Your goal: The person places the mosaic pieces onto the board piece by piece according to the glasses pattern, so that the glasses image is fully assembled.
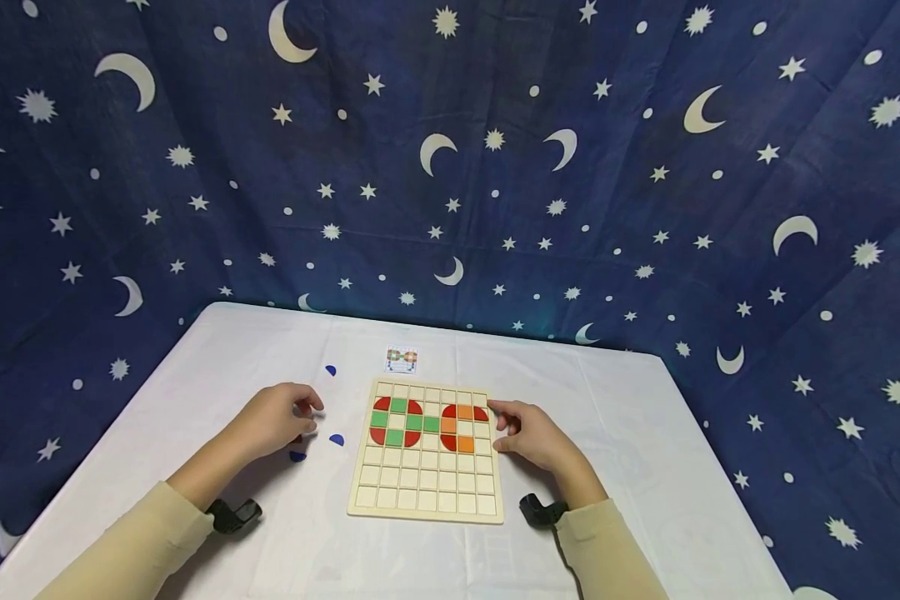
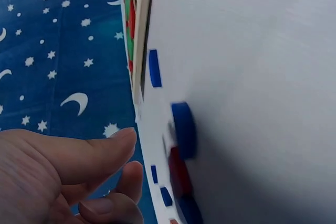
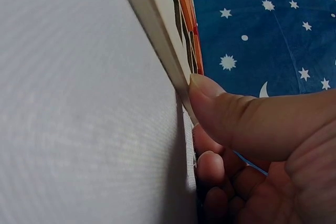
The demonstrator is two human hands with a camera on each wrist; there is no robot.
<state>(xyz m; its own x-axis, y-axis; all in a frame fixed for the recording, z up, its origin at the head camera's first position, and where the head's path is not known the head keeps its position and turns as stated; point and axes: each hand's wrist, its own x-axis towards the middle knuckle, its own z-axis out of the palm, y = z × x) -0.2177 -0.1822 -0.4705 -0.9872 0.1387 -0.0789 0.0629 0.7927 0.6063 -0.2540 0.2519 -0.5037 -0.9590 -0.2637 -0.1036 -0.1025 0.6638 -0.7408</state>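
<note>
Head view: a white surface [image 1: 607, 400] carries a gridded board [image 1: 427, 478], set between its left and right edges, with a small card [image 1: 402, 359] between the board and the surface's far edge. Red, green and orange tiles [image 1: 415, 422] sit in some cells. Between the board and the surface's left edge lie loose blue pieces [image 1: 336, 439].

The left hand [image 1: 273, 417] hovers over that side, thumb and fingers loosely bent, with nothing visible between the tips. The right hand [image 1: 532, 429] touches the board's right edge with its thumb, index finger at the far right corner; it is relaxed, not wrapped around anything.

To pick up well, the left thumb and index finger should probably pinch one piece by its thin rim and lift it straight up. A light right thumb should steady the board without jolting the tiles.

The left wrist view shows a red piece [image 2: 180, 171] among blurred blue ones; from above, the left hand probably covers it. The lowest piece there is cut off. The card's pattern is too small to read exactly, and the surface's near edge is out of frame.
</note>
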